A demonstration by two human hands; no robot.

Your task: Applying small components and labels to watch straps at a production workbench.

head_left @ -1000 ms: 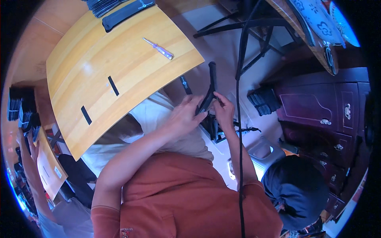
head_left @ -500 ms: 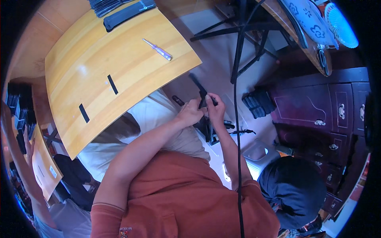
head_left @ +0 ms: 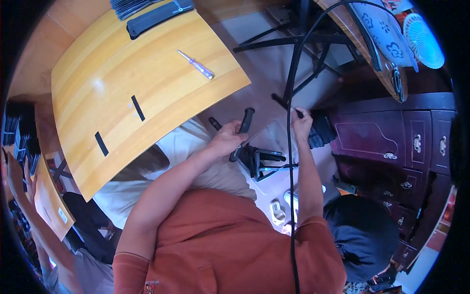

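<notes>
My left hand [head_left: 228, 139] is closed round a black elongated piece [head_left: 247, 118] with rounded ends, above my lap. My right hand [head_left: 302, 125], out to the right past the hanging black cable [head_left: 291, 142], grips a slim black strip [head_left: 280, 101] pointing up and left. The exact kind of either piece is too small to tell. A dark bundle of black parts [head_left: 254, 164] lies just below and right of my left hand. Another short black piece [head_left: 214, 123] shows beside that hand's knuckles.
On the wooden table [head_left: 161, 73] lie a screwdriver [head_left: 196, 64], two short black strips [head_left: 138, 108] and stacked black packages [head_left: 159, 19]. A dark red cabinet [head_left: 369, 134] stands right, with a black stack [head_left: 320, 131] before it. Another person's arm [head_left: 36, 210] reaches in at far left.
My hands, together before, are now apart. The right one has moved right with the slim black strip; the left stays near my lap with the rounded black piece.
</notes>
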